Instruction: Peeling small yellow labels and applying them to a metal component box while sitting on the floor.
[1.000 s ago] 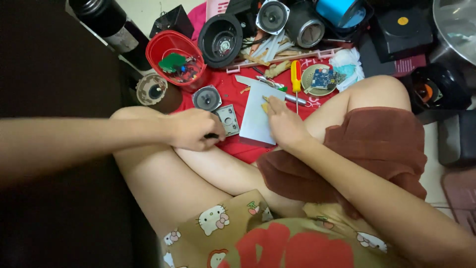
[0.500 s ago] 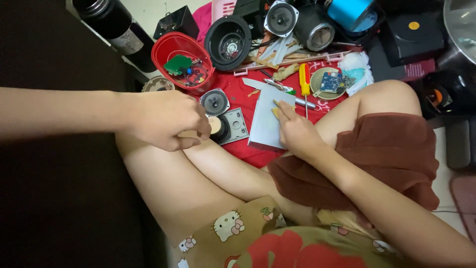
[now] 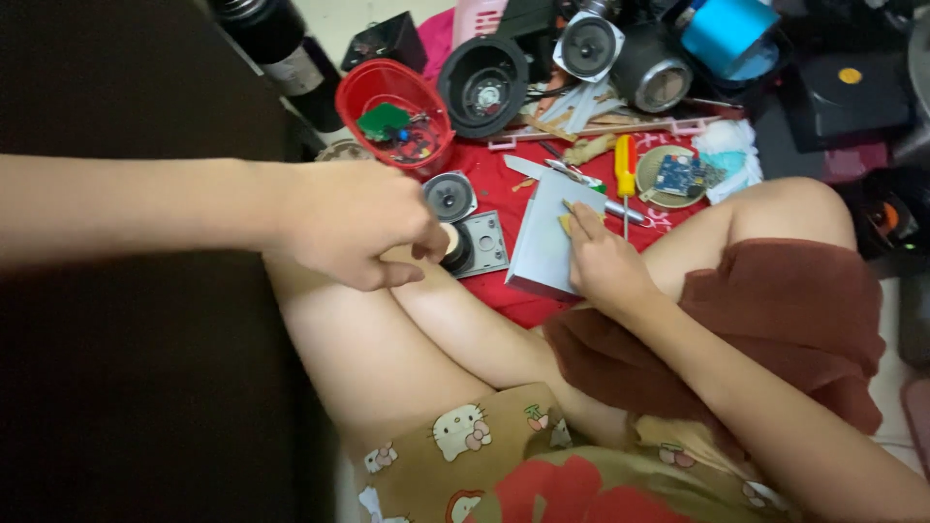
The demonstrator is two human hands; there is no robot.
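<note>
— What has changed since a second ago?

— The left hand (image 3: 354, 225) has lifted off the knee and slid outward. Its fingers are now pinched together just beside a small round cream-topped part (image 3: 451, 242), which sits on the grey square plate (image 3: 481, 244) on the red cloth (image 3: 504, 199). Whether the fingertips actually grip that part, I cannot tell.

— And the other hand?

— The right hand (image 3: 605, 266) has stayed on the pale blue sheet (image 3: 544, 242), fingers loosely spread and pressing flat, with something small and tan under the fingertips. The sheet lies on the cloth, against the right knee.

— Anything nearby?

— A small speaker (image 3: 449, 196) just above the plate, a red bowl (image 3: 392, 116) of bits beyond it, and a yellow-handled screwdriver (image 3: 626, 174) beside the sheet.
</note>
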